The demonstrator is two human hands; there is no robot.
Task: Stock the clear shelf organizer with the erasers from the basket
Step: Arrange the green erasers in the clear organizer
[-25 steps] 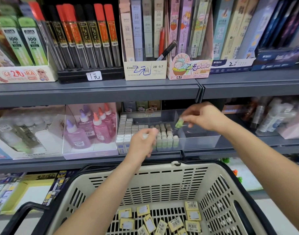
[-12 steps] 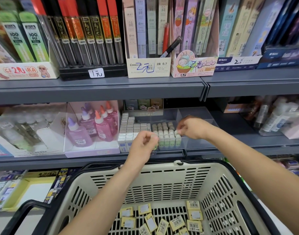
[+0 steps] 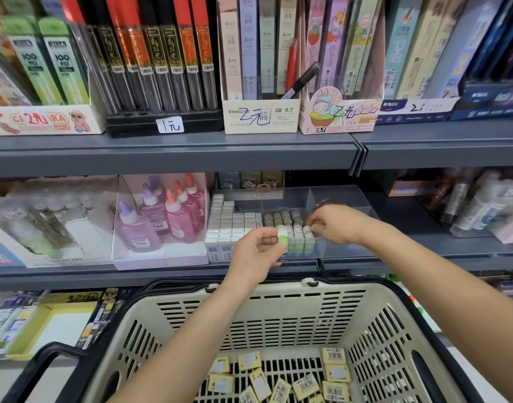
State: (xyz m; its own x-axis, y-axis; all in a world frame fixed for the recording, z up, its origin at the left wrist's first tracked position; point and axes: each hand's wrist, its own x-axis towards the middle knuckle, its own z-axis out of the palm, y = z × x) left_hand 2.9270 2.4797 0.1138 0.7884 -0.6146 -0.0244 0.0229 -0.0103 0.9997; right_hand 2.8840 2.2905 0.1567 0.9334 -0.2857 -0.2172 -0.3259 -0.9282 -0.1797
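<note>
A green-sleeved eraser (image 3: 283, 238) is pinched upright in the left hand (image 3: 256, 254) before the clear organizer (image 3: 336, 199); the right hand's (image 3: 338, 225) fingertips are closed on a shelved eraser (image 3: 307, 230) above the basket (image 3: 278, 298).

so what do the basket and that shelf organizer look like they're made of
The basket looks like moulded plastic: matte beige, with slotted walls and a black rim. The organizer looks like clear hard plastic, perhaps acrylic: the erasers show through its glossy walls and thin dividers.
</note>
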